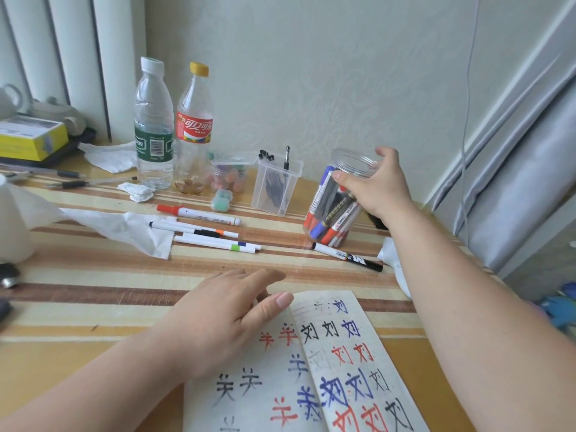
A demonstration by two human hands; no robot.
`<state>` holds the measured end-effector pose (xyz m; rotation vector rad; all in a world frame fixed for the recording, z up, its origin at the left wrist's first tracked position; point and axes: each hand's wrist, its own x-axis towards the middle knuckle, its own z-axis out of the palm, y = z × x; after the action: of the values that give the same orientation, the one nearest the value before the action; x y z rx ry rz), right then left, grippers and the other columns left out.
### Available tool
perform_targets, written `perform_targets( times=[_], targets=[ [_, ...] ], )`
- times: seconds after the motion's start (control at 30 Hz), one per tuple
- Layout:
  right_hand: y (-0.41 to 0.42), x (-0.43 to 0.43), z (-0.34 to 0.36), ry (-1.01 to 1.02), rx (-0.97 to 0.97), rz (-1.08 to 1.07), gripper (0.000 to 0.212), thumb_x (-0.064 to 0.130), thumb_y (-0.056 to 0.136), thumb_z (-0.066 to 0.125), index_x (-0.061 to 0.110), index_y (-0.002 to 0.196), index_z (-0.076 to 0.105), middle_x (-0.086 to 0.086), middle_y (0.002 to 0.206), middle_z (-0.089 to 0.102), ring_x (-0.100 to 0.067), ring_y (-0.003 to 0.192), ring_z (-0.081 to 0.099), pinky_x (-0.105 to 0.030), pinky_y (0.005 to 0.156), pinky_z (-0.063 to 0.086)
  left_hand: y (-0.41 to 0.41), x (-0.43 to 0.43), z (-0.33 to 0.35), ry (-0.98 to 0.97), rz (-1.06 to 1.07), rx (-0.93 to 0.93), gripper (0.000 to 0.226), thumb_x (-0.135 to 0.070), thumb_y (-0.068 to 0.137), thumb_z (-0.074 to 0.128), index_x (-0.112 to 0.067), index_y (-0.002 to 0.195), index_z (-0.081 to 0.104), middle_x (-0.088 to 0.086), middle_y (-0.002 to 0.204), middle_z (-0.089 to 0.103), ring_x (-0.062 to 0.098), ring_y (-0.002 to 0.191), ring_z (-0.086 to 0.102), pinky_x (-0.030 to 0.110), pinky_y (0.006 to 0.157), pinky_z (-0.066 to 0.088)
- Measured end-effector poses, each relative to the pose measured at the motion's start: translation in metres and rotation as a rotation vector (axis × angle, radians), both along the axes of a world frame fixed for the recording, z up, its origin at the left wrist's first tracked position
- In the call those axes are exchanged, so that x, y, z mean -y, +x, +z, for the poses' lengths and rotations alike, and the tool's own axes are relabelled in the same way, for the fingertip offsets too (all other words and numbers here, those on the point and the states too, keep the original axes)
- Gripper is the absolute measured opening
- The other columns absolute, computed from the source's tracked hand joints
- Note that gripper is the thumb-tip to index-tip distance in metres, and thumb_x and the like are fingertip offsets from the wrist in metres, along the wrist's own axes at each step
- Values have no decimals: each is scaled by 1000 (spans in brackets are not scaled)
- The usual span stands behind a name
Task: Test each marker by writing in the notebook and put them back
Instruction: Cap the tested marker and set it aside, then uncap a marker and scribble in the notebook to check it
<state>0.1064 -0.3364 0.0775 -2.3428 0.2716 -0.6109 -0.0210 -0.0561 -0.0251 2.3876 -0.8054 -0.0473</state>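
An open notebook [349, 363] lies at the front, its pages covered in black, red and blue characters. My left hand [224, 319] rests flat on its left page, fingers straight. My right hand [374, 182] grips a clear plastic jar [335, 201] near its rim; the jar leans and holds several red, blue and black markers. A black-capped marker [347, 256] lies on the table just in front of the jar. A red-capped marker [199, 214] and several thin white pens [215, 238] lie left of centre.
Two bottles [154, 126] stand at the back beside a clear pen holder [276, 185] and a small jar of erasers [229, 176]. White tissue [118, 229] lies at the left, a white object [396, 263] under my right forearm, and a yellow box [31, 138] far left.
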Motion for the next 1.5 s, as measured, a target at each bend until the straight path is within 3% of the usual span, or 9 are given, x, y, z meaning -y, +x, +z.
perform_targets(
  times=[0.17, 0.27, 0.37, 0.47, 0.63, 0.77, 0.93, 1.13, 1.5],
  targets=[
    [-22, 0, -6, 37, 124, -25, 114, 59, 68, 85, 26, 155, 20, -4, 158, 34, -18, 141, 40, -32, 114, 34, -1, -3, 1, -47, 5, -11, 86, -85, 84, 3, -40, 146, 42, -19, 126, 63, 2, 121, 53, 30, 105, 40],
    [-53, 3, -21, 31, 314, -148, 57, 35, 82, 74, 12, 130, 52, -1, 124, 60, -19, 108, 59, -38, 96, 50, -2, -5, 3, -77, 11, -17, 85, -83, 84, 4, -39, 145, 44, -19, 125, 64, 2, 120, 54, 27, 103, 40],
    [-76, 8, -38, -133, -52, -186, 11, 17, 83, 60, 18, 91, 68, 5, 93, 68, -23, 89, 63, -34, 75, 50, -2, -5, 4, -93, 5, -16, 85, -82, 85, 4, -38, 144, 46, -20, 124, 64, 1, 118, 55, 24, 100, 41],
    [-85, 5, -58, -436, -466, -76, 25, 19, 84, 61, 32, 104, 69, 9, 107, 67, -20, 102, 60, -35, 86, 51, -4, -5, 5, -153, -5, -34, 80, -80, 87, 7, -36, 134, 54, -19, 108, 68, 0, 104, 59, 23, 93, 43],
    [-81, -5, -70, -621, -553, 21, 35, 14, 87, 58, 31, 118, 64, 5, 115, 65, -21, 96, 60, -35, 78, 55, -5, -9, 3, -398, 27, -107, 67, -75, 92, 18, -33, 120, 62, -13, 95, 70, 5, 89, 68, 35, 84, 53],
    [-98, -19, -58, -645, -492, 89, 9, 18, 86, 64, 25, 92, 66, 3, 91, 64, -13, 75, 56, -28, 62, 47, -4, -14, 2, -565, 81, -172, 57, -73, 93, 26, -38, 121, 62, -12, 100, 71, 14, 88, 73, 47, 82, 59],
    [-134, -56, -39, 171, -75, 347, 12, 21, 86, 78, 12, 88, 70, -6, 63, 69, -21, 50, 67, -31, 51, 53, 0, -17, 3, -461, 88, -95, 34, -54, 97, 53, -34, 123, 62, -17, 101, 68, 11, 96, 67, 36, 83, 57],
    [-153, -97, -70, 707, -162, 649, 8, 7, 85, 76, 5, 85, 68, -11, 62, 66, -26, 54, 65, -28, 42, 45, 0, -8, 1, -281, -81, 186, 29, -50, 92, 62, -23, 103, 66, -14, 85, 60, 5, 81, 58, 17, 71, 45],
    [-139, -82, -57, 1057, -57, 649, 21, 9, 80, 69, 13, 65, 55, -11, 54, 49, -13, 35, 43, -14, 34, 26, -1, -15, 11, -298, -79, 17, 65, -65, 101, 27, -13, 66, 44, 5, 58, 39, 22, 55, 39, 37, 56, 38]
  ],
)
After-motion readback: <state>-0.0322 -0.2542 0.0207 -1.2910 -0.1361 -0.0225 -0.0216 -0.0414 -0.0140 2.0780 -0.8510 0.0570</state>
